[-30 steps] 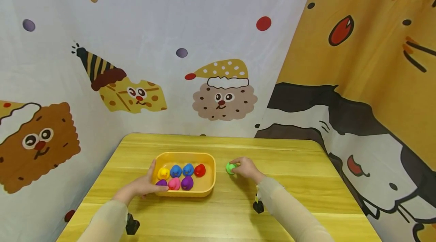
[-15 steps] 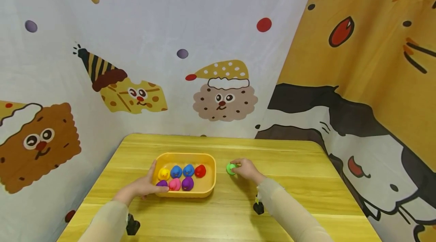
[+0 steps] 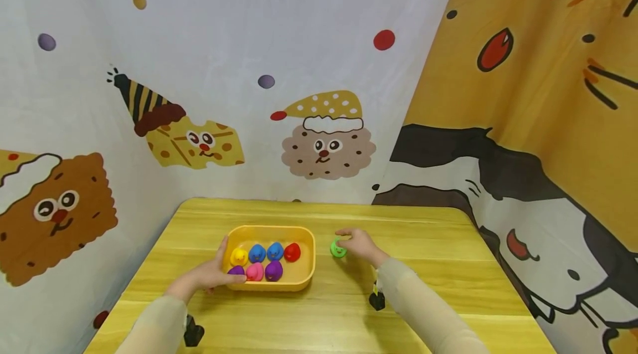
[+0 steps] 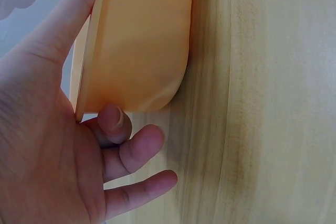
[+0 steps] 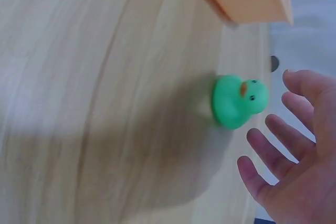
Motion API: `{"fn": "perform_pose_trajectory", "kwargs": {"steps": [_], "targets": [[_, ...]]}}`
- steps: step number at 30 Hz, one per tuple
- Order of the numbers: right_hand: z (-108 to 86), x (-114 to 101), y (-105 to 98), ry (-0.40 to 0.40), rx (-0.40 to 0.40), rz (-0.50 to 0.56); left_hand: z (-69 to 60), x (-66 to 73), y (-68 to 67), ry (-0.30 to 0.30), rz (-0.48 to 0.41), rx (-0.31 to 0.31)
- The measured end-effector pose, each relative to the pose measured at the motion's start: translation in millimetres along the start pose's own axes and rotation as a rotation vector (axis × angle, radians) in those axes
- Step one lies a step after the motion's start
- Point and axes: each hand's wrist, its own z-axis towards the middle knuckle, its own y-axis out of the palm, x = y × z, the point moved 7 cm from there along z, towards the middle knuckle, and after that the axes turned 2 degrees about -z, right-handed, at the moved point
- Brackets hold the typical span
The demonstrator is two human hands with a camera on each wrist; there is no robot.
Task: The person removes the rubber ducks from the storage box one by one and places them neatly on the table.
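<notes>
A yellow plastic tray [image 3: 299, 287] holds several rubber ducks: a yellow duck [image 3: 239, 257], two blue ones, a red duck [image 3: 292, 252], a pink duck [image 3: 255, 272] and two purple ones. My left hand [image 3: 209, 272] grips the tray's left end, thumb along the near rim; the left wrist view has its other fingers curled by the tray's corner [image 4: 136, 51]. Right of the tray, a green rubber duck [image 5: 233, 103] stands upright on the table. Close beside it is my right hand [image 3: 363, 246], its spread fingers apart from the duck in the right wrist view.
The wooden table [image 3: 299, 321] runs back to a white cloth backdrop [image 3: 224, 27] printed with cartoon figures. More printed cloth [image 3: 523, 93] hangs along the right side. A dark wrist device [image 3: 377, 298] sits under the right sleeve.
My right fingers have come off the green duck, which they held before, and more of it shows. My left hand and the tray stay in place; the head view shifts slightly.
</notes>
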Motion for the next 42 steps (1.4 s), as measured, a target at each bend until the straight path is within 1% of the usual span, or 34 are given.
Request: {"fn": "perform_pose_trajectory", "kwargs": {"steps": [7, 13, 19, 25, 32, 40, 42], "targets": [[3.6, -19, -3, -0.013, 0.019, 0.011, -1.2, -0.6, 0.2, -0.004, 0.000, 0.005], [7.0, -35, 2, -0.030, 0.001, 0.049, -0.3, -1.8, 0.4, -0.004, 0.005, 0.005], [10.7, -46, 7, -0.033, 0.009, 0.045, -0.8, -1.4, 0.2, 0.003, -0.005, 0.004], [13.7, -54, 14, -0.043, 0.017, 0.054, -2.5, 0.7, 0.0, 0.012, -0.014, 0.000], [17.9, -59, 26, -0.019, -0.007, 0.076, -3.2, 1.6, -0.2, 0.008, -0.021, -0.004], [20.5, -68, 38, -0.045, -0.032, 0.070, -4.1, 2.6, -1.2, 0.013, -0.011, 0.004], [19.8, -68, 40, -0.057, -0.033, 0.070, -3.5, 2.4, 1.2, 0.018, -0.020, 0.007]]}}
